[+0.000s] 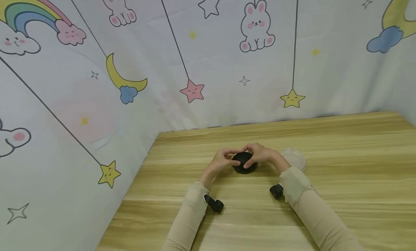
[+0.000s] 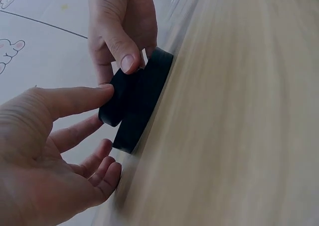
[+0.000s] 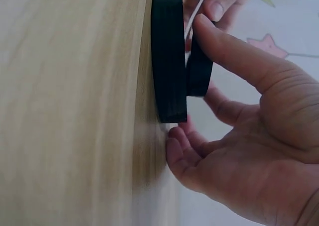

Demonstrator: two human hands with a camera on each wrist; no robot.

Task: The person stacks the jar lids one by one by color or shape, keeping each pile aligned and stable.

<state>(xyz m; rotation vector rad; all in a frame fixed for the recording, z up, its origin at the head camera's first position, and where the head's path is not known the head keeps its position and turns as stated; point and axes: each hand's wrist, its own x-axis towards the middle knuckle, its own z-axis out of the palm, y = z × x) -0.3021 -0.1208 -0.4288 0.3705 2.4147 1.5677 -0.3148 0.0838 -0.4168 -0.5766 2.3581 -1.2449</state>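
A wide black disc (image 2: pixel 149 99) lies flat on the table, with a smaller black round piece (image 3: pixel 199 74) on top of it. My left hand (image 1: pixel 221 161) pinches the smaller piece from the left between thumb and fingers. From the right, my right hand (image 1: pixel 261 154) grips the same piece, its thumb on the upper edge. In the right wrist view, a thin pale strip (image 3: pixel 194 17) shows between the two black parts near the far hand; what it is I cannot tell.
A clear round plastic dish or lid (image 1: pixel 297 159) lies behind my right wrist. The wood-grain table (image 1: pixel 357 193) meets a patterned cloth backdrop (image 1: pixel 221 63) at its back and left. Small black cameras (image 1: pixel 216 204) are strapped to both wrists.
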